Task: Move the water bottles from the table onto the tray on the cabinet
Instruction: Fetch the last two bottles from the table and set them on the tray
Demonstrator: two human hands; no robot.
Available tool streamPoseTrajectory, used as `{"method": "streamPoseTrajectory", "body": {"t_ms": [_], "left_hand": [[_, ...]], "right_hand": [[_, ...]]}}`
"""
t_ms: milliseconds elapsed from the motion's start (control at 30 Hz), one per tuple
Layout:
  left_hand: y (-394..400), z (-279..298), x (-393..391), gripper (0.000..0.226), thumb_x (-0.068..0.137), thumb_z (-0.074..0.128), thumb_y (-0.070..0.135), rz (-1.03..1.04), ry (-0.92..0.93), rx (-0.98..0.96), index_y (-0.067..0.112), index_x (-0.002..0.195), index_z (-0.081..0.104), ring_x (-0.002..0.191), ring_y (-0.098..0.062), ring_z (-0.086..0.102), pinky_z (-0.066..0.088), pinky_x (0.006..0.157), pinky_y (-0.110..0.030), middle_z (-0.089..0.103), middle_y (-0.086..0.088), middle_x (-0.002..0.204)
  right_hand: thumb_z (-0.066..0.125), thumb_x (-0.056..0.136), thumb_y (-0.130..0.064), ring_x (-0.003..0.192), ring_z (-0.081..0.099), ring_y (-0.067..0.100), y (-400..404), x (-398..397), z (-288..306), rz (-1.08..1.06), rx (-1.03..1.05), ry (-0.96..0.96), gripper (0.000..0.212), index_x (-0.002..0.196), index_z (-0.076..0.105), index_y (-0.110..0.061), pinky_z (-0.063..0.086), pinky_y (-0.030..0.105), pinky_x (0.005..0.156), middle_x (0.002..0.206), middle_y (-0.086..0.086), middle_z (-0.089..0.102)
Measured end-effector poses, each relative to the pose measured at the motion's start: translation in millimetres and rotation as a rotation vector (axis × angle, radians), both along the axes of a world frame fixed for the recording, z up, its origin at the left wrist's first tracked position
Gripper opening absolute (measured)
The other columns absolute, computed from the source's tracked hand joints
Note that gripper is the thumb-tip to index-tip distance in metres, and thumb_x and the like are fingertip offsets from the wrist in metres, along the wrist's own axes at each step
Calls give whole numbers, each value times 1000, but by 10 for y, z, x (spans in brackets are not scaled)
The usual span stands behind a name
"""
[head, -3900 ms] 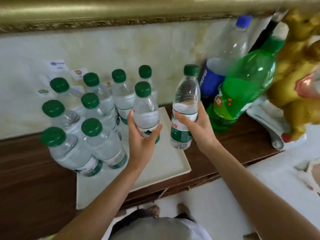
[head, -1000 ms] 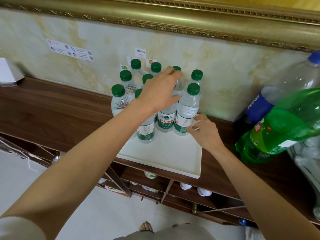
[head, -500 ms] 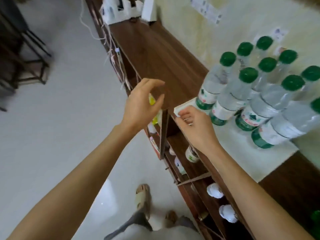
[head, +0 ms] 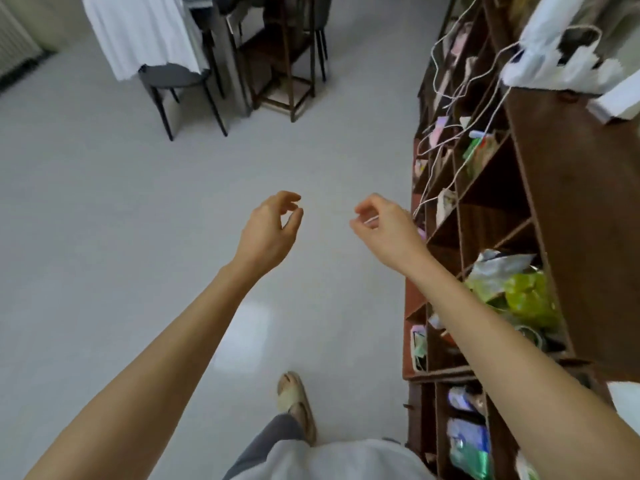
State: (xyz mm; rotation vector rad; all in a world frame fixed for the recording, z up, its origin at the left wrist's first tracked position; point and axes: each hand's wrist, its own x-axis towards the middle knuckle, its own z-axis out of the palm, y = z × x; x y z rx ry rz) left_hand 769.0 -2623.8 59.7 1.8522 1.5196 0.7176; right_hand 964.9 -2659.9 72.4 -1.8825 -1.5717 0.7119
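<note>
My left hand (head: pixel 268 230) and my right hand (head: pixel 384 225) hang in front of me over the grey floor, both holding nothing, fingers loosely curled and apart. The brown wooden cabinet (head: pixel 571 209) runs along the right edge of the view, beside my right forearm. A small white corner (head: pixel 625 398) shows at the right edge on the cabinet top; whether it is the tray cannot be told. No water bottle is in view. A table (head: pixel 214 15) with a white cloth (head: pixel 138 29) stands at the far end of the room.
The cabinet's open cubbies hold bags, packets and white cords (head: pixel 450 98). A dark round stool (head: pixel 176 77) and a wooden stand (head: pixel 287 64) sit by the table. A white box (head: pixel 616 98) lies on the cabinet top. Grey floor (head: pixel 138 220) spreads between me and the table.
The view has swung left, away from the tray of bottles, towards the room. My right hand has come off the tray's corner; both hands now hang over the floor.
</note>
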Motion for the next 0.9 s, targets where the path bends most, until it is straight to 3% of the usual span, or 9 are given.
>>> {"method": "streamPoseTrajectory", "body": {"t_ms": [133, 300, 500, 900], "left_hand": [[703, 108, -733, 33, 97, 48, 34, 97, 27, 3, 19, 125, 57, 113, -17, 60, 47, 99, -40, 66, 2, 116], [1588, 217, -1336, 33, 97, 48, 35, 179, 24, 0, 18, 124, 59, 113, -16, 60, 47, 99, -39, 66, 1, 118], [2950, 238, -1560, 32, 96, 49, 34, 208, 4, 37, 20, 123, 59, 113, -13, 60, 47, 98, -35, 66, 4, 117], [5726, 481, -2042, 28, 96, 50, 31, 349, -43, 45, 21, 120, 60, 111, -13, 60, 47, 97, -33, 65, 7, 111]], "right_hand": [[63, 84, -22, 80, 64, 19, 970, -521, 44, 64, 16, -11, 16, 99, 61, -18, 54, 36, 80, 89, -2, 65], [63, 85, -22, 81, 65, 19, 2035, -1109, 155, 144, 30, 3, 15, 99, 62, -18, 50, 28, 74, 92, -1, 65], [61, 86, -23, 78, 61, 14, 3395, -1481, 156, 199, 36, 23, 15, 100, 61, -18, 43, 24, 66, 94, -3, 64], [58, 88, -24, 83, 60, 16, 6515, -2147, 381, 344, 53, 11, 18, 104, 59, -16, 43, 25, 68, 97, -1, 64]]}}
